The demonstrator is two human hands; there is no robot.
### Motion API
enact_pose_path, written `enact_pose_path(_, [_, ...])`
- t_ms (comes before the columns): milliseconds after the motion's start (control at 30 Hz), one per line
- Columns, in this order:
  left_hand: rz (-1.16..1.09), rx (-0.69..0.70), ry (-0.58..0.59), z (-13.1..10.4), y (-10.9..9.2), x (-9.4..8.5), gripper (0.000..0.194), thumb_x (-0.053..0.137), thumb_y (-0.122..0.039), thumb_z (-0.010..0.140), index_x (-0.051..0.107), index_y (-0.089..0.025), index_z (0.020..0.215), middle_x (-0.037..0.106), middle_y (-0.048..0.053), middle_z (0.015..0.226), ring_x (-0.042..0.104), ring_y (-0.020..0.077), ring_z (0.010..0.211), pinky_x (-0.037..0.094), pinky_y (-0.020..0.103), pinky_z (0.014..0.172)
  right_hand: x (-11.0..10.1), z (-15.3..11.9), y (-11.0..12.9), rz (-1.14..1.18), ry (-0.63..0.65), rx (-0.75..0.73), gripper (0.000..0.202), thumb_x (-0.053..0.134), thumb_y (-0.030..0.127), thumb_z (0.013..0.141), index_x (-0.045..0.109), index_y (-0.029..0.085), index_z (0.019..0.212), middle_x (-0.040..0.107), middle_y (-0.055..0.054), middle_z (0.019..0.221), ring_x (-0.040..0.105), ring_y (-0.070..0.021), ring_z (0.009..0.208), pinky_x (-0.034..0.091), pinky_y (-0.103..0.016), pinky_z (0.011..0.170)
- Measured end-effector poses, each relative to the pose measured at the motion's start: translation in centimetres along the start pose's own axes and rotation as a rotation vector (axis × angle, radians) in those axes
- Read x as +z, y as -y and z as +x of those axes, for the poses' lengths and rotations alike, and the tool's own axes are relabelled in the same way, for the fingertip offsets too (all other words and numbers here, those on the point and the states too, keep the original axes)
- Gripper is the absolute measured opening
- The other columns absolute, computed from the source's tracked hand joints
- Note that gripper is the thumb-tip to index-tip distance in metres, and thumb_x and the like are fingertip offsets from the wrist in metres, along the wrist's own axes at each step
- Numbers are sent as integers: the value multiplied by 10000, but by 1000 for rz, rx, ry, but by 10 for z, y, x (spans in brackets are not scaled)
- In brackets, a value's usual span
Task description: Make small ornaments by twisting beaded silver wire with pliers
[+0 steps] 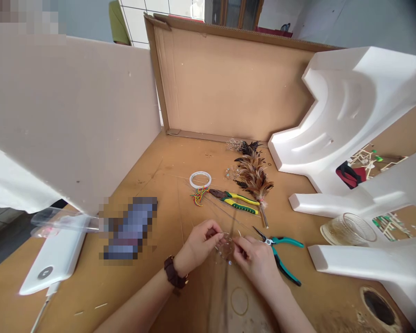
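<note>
My left hand [203,245], with a dark watch on its wrist, pinches the upper left edge of a small clear ring of wire and beads [223,247]. Across from it, my right hand [253,256] has its fingers closed at the ring's right side. A thin pale strand sticks up near the right fingertips. Teal-handled pliers [287,241] lie open just right of my right hand. Behind both hands are pliers with yellow and green handles [241,202], a white ring [200,173] and a bundle of multicoloured threads [200,196].
Brown feathers [254,173] on a stick lie at the back. White moulded foam [346,106] and a glass [348,230] stand right. A white device [57,256] and a blurred phone [131,229] lie left. Cardboard [229,83] walls the back.
</note>
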State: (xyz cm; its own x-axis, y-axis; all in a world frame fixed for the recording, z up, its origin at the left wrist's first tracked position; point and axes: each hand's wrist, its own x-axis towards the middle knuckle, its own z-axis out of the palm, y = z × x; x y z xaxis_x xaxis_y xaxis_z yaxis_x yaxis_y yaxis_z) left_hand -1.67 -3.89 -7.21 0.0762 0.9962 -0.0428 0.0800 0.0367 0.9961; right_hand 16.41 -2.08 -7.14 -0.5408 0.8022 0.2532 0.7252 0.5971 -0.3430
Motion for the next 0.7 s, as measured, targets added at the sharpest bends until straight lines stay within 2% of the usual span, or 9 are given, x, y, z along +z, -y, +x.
enact_pose_path(100, [13, -37, 56, 1, -1, -3, 120, 518, -285, 780, 483, -170, 771, 551, -24, 631, 530, 114, 583, 440, 233, 569, -4, -1, 0, -16, 27, -45, 200, 462, 148, 789, 647, 220, 806, 593, -3, 642, 529, -105, 542, 270, -223, 512])
enact_pose_path(200, [233, 74, -21, -1, -4, -2, 40, 489, -194, 767, 519, -169, 774, 527, -16, 684, 491, 111, 624, 417, 229, 602, -7, 0, -1, 44, 49, -29, 201, 468, 141, 782, 645, 224, 830, 602, 1, 653, 537, -109, 558, 294, -216, 525])
enact_pose_path(300, [359, 201, -63, -2, -8, -1, 84, 469, -128, 742, 540, -173, 749, 538, 14, 770, 501, 146, 768, 416, 277, 742, -9, 2, -1, 185, 77, -8, 185, 476, 143, 774, 639, 215, 824, 608, 5, 653, 536, -111, 570, 337, -203, 548])
enact_pose_path(400, [212, 236, 28, -2, -12, -3, 77, 479, -128, 752, 541, -167, 726, 547, 36, 836, 514, 160, 842, 410, 297, 811, -11, 3, 0, 322, 90, 11, 177, 475, 148, 775, 639, 200, 820, 593, 7, 632, 516, -110, 561, 361, -199, 551])
enact_pose_path(533, [-54, 123, 185, -3, -16, -6, 102, 507, -226, 807, 566, -148, 777, 579, 45, 831, 534, 147, 797, 427, 272, 762, -13, 4, 3, 466, 125, 60, 166, 475, 175, 790, 640, 190, 795, 552, 18, 593, 472, -102, 532, 352, -196, 526])
enact_pose_path(600, [-87, 70, 182, -5, -17, -5, 133, 494, -254, 829, 575, -149, 815, 598, 37, 804, 534, 140, 771, 424, 270, 755, -12, 5, 3, 533, 139, 95, 169, 472, 192, 797, 641, 188, 803, 516, 31, 562, 447, -96, 513, 339, -195, 508])
enact_pose_path(700, [-119, 75, 140, -6, -18, 0, 138, 490, -269, 836, 568, -155, 821, 604, 26, 792, 538, 139, 777, 423, 269, 763, -10, 5, 3, 633, 161, 144, 172, 470, 222, 806, 636, 177, 811, 463, 47, 518, 414, -87, 477, 318, -194, 475])
